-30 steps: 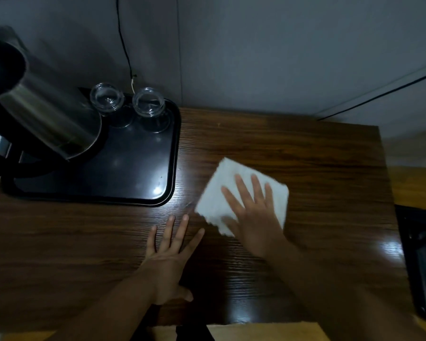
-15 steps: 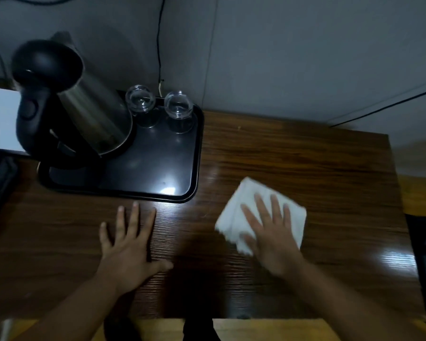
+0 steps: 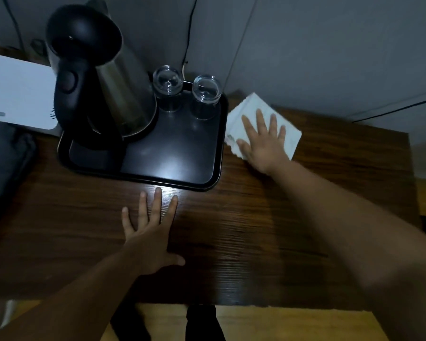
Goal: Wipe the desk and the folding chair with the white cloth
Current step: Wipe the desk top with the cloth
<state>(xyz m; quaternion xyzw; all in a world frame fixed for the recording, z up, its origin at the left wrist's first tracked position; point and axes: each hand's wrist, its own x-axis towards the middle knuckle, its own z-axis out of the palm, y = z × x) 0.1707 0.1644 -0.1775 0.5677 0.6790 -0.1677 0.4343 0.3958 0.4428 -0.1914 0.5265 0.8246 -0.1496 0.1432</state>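
A folded white cloth [image 3: 250,108] lies flat on the dark wooden desk [image 3: 256,230], at the desk's far edge just right of the black tray. My right hand [image 3: 263,141] presses down on the cloth with fingers spread, covering its near half. My left hand [image 3: 150,232] rests flat on the bare desk, fingers apart, just in front of the tray's near rim. The folding chair is not in view.
A black tray [image 3: 217,153] at the back left carries a steel kettle [image 3: 108,77] with a black lid and two upturned glasses [image 3: 167,82] [image 3: 205,89]. A white box [image 3: 17,94] sits at far left. Grey wall with cables rises behind the desk; yellowish floor shows below.
My right hand has slid the cloth away from me to the desk's far edge beside the tray. My left hand now lies flat closer to the tray's front rim.
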